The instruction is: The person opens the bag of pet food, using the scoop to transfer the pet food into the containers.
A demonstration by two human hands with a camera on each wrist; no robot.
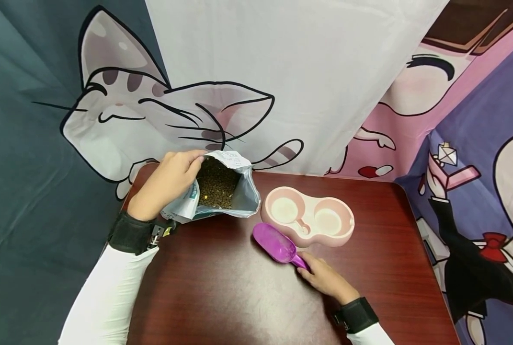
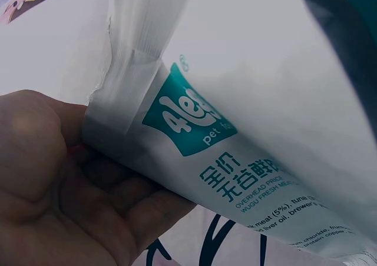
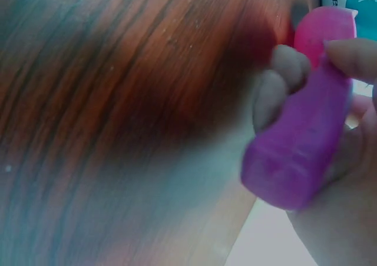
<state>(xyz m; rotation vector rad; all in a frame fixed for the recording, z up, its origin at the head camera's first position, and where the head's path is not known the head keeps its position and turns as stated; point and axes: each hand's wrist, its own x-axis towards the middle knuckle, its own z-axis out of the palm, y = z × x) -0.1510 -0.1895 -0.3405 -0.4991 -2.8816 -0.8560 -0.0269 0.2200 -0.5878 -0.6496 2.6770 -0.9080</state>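
A white and teal pet food bag stands with its mouth wide at the table's back left. Brown kibble fills its inside. My left hand grips the bag's upper left edge, and in the left wrist view the fingers lie behind the printed side. With my right hand I hold a purple scoop by its handle. The scoop is over the table, its bowl toward the bag, with no kibble visible in it. Just behind the scoop is a pink double pet bowl.
A dark red wooden table lies under everything. Behind it hangs a white cloth with a cartoon cat, and a patterned purple cloth hangs on the right. The table's back edge runs close behind the bag and the double bowl.
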